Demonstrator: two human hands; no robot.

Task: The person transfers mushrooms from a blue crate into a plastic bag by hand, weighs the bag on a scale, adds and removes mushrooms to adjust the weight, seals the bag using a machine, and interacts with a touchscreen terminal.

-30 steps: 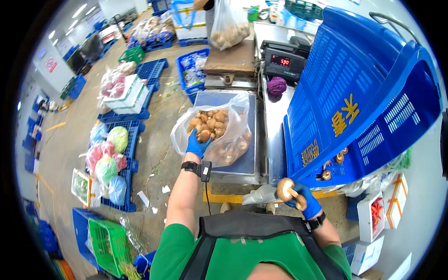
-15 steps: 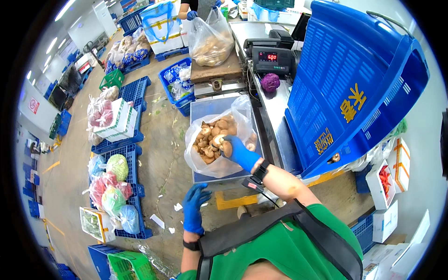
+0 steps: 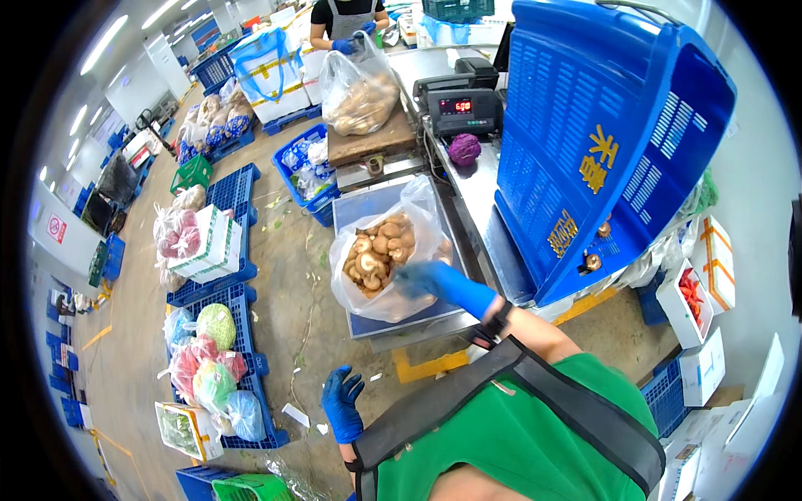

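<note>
A clear plastic bag of brown mushrooms (image 3: 383, 242) lies open-mouthed on a flat metal weighing platform (image 3: 368, 324) in front of me. Over the bag's right edge is my right hand (image 3: 439, 282), in a blue glove. Its fingers are smeared by motion, so whether they hold anything is hidden. My left hand (image 3: 341, 405), also blue-gloved, hangs low above the floor, away from the bag. Its fingers are loosely bent and apart, with nothing in them. To the right, a large blue crate (image 3: 585, 142) stands tilted, with a few mushrooms (image 3: 592, 261) inside.
Behind the platform, another bag of produce (image 3: 361, 96) rests on a second scale. A lit scale display (image 3: 458, 107) and a purple cabbage (image 3: 464, 150) sit on the metal counter. A co-worker (image 3: 349, 21) stands beyond. Blue pallets (image 3: 242, 188) with bagged vegetables line the left floor.
The mushroom my right hand held over the bag is no longer seen in it. That hand has moved to the bag's right edge. My left hand is lower. The whole view has shifted slightly.
</note>
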